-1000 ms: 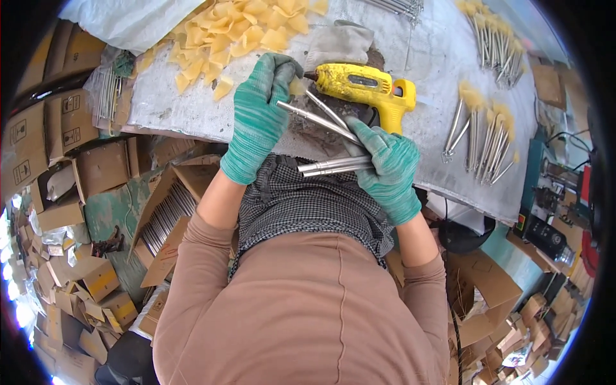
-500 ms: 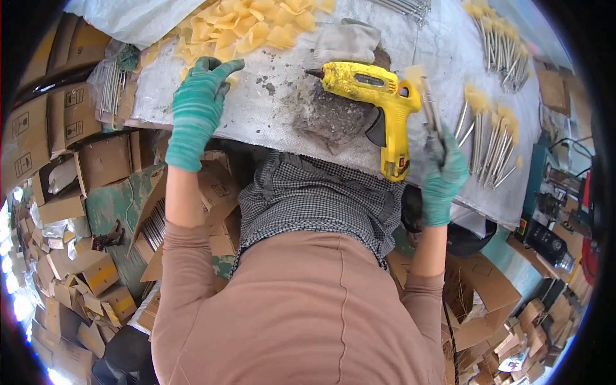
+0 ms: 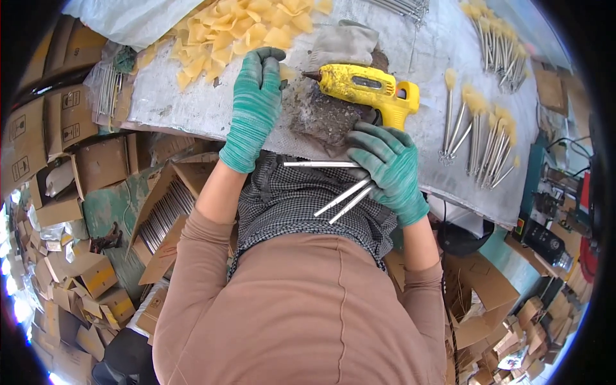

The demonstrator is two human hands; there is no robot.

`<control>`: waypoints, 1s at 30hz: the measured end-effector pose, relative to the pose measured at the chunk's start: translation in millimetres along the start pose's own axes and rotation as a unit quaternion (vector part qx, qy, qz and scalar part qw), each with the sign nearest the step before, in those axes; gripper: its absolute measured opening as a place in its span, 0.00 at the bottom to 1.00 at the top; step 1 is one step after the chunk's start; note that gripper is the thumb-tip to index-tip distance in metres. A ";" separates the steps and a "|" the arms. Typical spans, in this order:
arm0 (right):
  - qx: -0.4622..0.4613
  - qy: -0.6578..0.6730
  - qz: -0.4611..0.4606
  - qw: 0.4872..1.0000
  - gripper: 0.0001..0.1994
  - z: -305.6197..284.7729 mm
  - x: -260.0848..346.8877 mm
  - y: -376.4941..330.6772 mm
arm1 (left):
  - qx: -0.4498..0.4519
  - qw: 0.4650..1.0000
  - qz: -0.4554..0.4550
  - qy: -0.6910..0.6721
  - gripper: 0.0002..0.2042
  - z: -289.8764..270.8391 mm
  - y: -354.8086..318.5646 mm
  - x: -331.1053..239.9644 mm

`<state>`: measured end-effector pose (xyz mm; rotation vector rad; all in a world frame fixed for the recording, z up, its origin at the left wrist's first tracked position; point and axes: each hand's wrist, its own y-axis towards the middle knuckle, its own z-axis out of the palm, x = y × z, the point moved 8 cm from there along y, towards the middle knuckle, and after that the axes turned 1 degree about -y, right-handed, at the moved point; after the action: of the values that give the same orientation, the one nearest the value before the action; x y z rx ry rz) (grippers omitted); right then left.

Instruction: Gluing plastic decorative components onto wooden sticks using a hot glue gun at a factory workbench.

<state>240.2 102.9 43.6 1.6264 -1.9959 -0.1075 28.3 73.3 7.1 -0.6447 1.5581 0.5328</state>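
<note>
- Brown cardboard boxes (image 3: pixel 38 128) with dark printed marks stood stacked at the left edge, beside the table.
- An open carton (image 3: pixel 168 212) under the table edge held rows of grey metal rods.
- Small brown cartons (image 3: pixel 83 282) with yellow patches lay heaped at lower left.
- Flattened brown cartons (image 3: pixel 481 301) were piled at lower right.
- A clear plastic bag (image 3: pixel 109 86) of rods lay on the table's left end.

- We see our left hand (image 3: pixel 255 109), gloved green, resting on the counter (image 3: pixel 192 106) by yellow pieces (image 3: pixel 224 32), upper centre.
- Our right hand (image 3: pixel 388 170) grips metal rods (image 3: pixel 343 196) below the yellow glue gun (image 3: pixel 369 86).
</note>
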 end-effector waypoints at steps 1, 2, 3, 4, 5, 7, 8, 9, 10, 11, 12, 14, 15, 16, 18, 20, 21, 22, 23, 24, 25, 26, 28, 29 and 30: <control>0.001 0.001 -0.001 1.000 0.12 0.3 0.0 0.6 | 0.001 1.000 -0.005 0.016 0.09 0.7 -1.0 -1.5; -0.005 0.007 -0.002 1.000 0.12 -1.3 0.0 1.6 | 0.001 0.999 -0.009 0.031 0.09 1.3 -1.3 -2.2; -0.011 0.013 -0.002 1.000 0.12 -2.5 -0.1 2.0 | 0.001 0.999 -0.010 0.031 0.09 1.5 -1.0 -2.5; -0.011 0.013 -0.002 1.000 0.12 -1.6 -0.3 1.7 | 0.004 0.999 -0.003 0.034 0.08 2.3 -0.7 -3.7; -0.017 0.015 -0.002 1.000 0.12 -1.8 -0.8 0.7 | 0.008 0.999 0.005 0.037 0.08 3.8 -0.4 -5.5; -0.025 0.017 0.000 1.000 0.12 -2.3 -1.7 -0.4 | 0.014 0.999 0.010 0.050 0.08 5.8 -2.4 -9.0; -0.036 0.019 0.000 0.999 0.12 -3.6 -1.8 -0.3 | 0.018 0.998 0.015 0.062 0.07 6.9 -3.2 -9.9; -0.047 0.022 0.000 0.999 0.11 -5.0 -2.0 -0.6 | 0.019 0.998 0.014 0.062 0.07 7.7 -3.3 -8.8; -0.047 0.022 0.001 0.999 0.11 -4.8 -1.4 -2.4 | 0.012 0.997 0.033 0.063 0.07 7.5 -3.7 -10.3; -0.042 0.021 0.015 0.999 0.11 -3.8 -1.7 -5.2 | 0.005 0.997 0.052 0.064 0.07 7.2 -4.1 -11.8; -0.038 0.021 0.028 0.999 0.12 -2.9 -2.9 -6.9 | 0.006 0.997 0.052 0.065 0.07 6.6 -3.2 -9.9; -0.043 0.030 0.029 0.998 0.12 -3.2 -4.0 -7.7 | 0.012 0.980 0.131 0.150 0.08 8.1 -2.2 -19.6; -0.048 0.039 0.029 0.998 0.13 -3.9 -4.4 -8.2 | 0.013 0.980 0.131 0.150 0.08 9.3 -1.3 -20.5; -0.048 0.038 0.031 0.998 0.13 -4.3 -4.5 -8.2 | 0.013 0.984 0.108 0.142 0.08 9.8 0.9 -19.7; -0.044 0.047 0.032 0.997 0.13 -5.1 -4.1 -7.0 | 0.011 0.987 0.086 0.135 0.09 9.0 4.2 -18.1; -0.050 0.066 0.040 0.996 0.12 -6.4 -6.1 -6.5 | 0.045 0.991 0.057 0.108 0.09 10.7 11.0 -10.1; -0.056 0.085 0.047 0.994 0.10 -7.6 -7.7 -4.2 | 0.044 0.991 0.059 0.108 0.09 10.6 11.7 -9.0; -0.102 0.096 0.033 0.990 0.09 -15.4 -7.5 0.0 | 0.050 0.994 0.035 0.086 0.09 11.5 11.9 -3.0; -0.102 0.096 0.032 0.990 0.09 -17.9 -3.1 3.0 | 0.055 0.996 0.009 0.064 0.09 12.7 11.6 3.6; -0.086 0.046 0.097 0.990 0.10 -18.1 -6.3 2.8 | 0.046 0.995 0.063 0.068 0.08 11.9 8.1 -3.2; -0.070 -0.003 0.161 0.984 0.12 -17.8 -11.3 1.9 | 0.044 0.995 0.063 0.068 0.08 10.9 5.9 -3.1; -0.052 -0.012 0.197 0.979 0.15 -15.9 -13.9 1.3 | 0.032 0.998 0.051 0.035 0.08 8.9 3.2 -3.1; -0.067 -0.036 0.199 0.977 0.15 -12.5 -12.0 1.1 | 0.020 0.999 0.038 0.002 0.08 8.3 -1.8 -2.5; -0.081 -0.059 0.199 0.975 0.15 -12.7 -11.0 2.0 | 0.022 0.999 0.046 0.009 0.08 9.4 -3.7 -3.6; -0.077 -0.070 0.206 0.973 0.15 -12.4 -10.7 3.0 | 0.024 0.998 0.055 0.016 0.07 10.5 -5.7 -5.0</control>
<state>244.4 117.0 51.3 1.1095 -2.3260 -0.2175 40.0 76.7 11.5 -0.5355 1.6386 0.5668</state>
